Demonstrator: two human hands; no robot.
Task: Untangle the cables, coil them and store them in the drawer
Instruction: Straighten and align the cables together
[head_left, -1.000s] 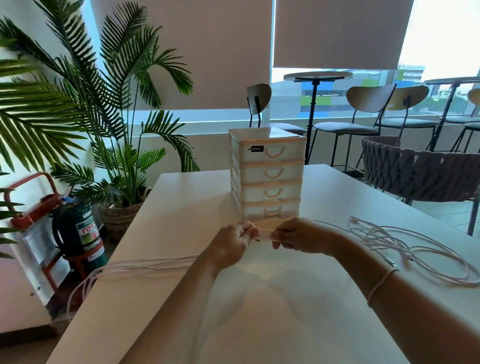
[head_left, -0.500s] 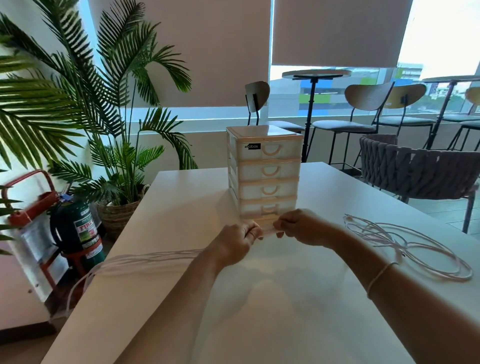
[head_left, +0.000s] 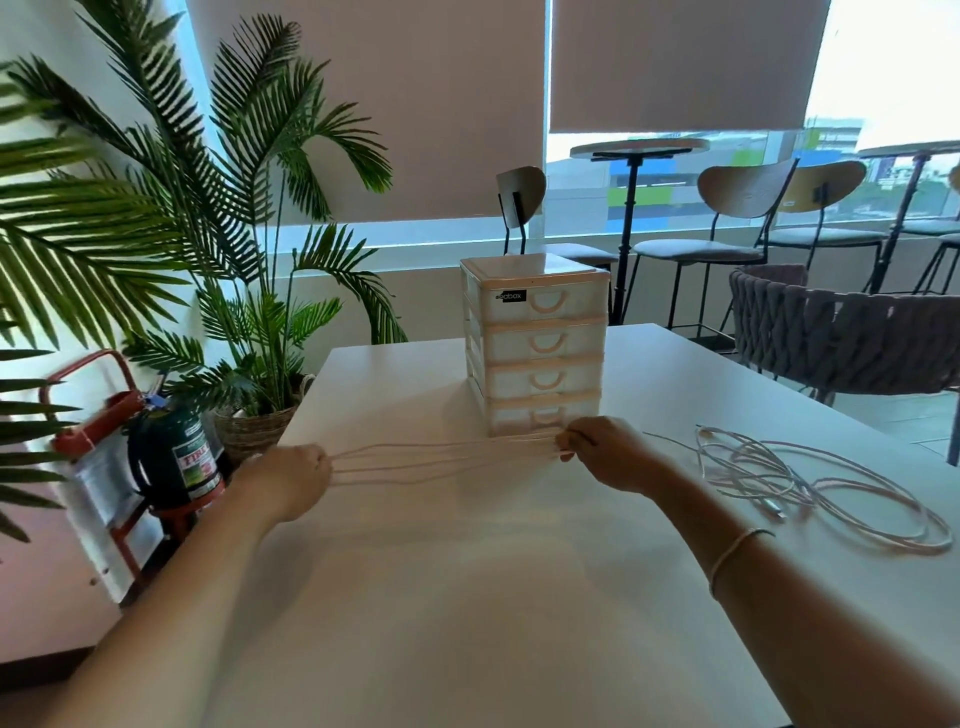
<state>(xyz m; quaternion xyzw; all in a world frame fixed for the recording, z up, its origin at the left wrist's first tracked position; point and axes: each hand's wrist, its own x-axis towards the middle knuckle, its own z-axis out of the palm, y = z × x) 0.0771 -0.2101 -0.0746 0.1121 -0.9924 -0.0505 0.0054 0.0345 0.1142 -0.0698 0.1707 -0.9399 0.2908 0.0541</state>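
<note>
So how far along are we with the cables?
Done: nothing stored; all four drawers of the drawer unit look closed. In hand: the left hand and right hand hold a white cable stretched in several strands. Left: the loose cable pile at right, uncoiled.

The table (head_left: 519, 597) under my arms is smooth, white and softly glossy. The drawer unit (head_left: 535, 358) is translucent white plastic with glossy peach trim. The cables (head_left: 810, 483) are smooth white sheathing, slightly shiny. The near chair (head_left: 841, 338) has a rough grey woven-rope back. The planter (head_left: 257, 428) is coarse wicker. The extinguisher (head_left: 174, 457) looks like glossy painted metal.
</note>
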